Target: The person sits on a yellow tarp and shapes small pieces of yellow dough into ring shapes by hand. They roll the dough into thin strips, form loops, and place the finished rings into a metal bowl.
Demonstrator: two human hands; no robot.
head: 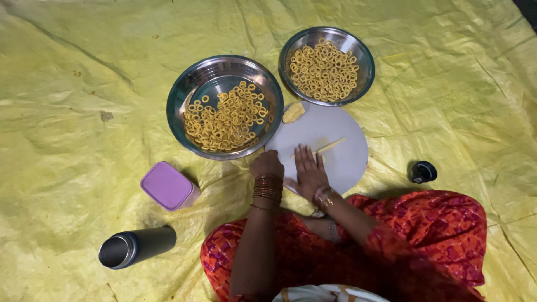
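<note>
**Rolling dough on a round board, ring-filled bowls just beyond**

Far left of the left hand, near the knee: a dark steel flask (pixel 136 246) lying on its side, mouth open toward the lower left. Between flask and hand, a lilac-lidded box (pixel 168 185), closed, flat on the yellow sheet (pixel 72 84).

Left hand (pixel 267 165): curled into a loose fist, knuckles up, resting at the near-left edge of the round grey board (pixel 347 162); whether anything sits inside the fist, cannot tell. Stacked bangles on the wrist. Just beyond it, a large steel bowl (pixel 184 95) of yellow dough rings, partly filled.

Right hand (pixel 308 170): flat and open, fingers spread, palm pressed down on the board. Off its fingertips, a thin dough strip (pixel 329 146), touching or nearly so. Farther out, a small dough lump (pixel 293 112) at the board's far edge. Beyond, a second bowl (pixel 364 59), heaped with rings.

Well right of the right hand: a small dark cap (pixel 423 171), alone on the sheet.
</note>
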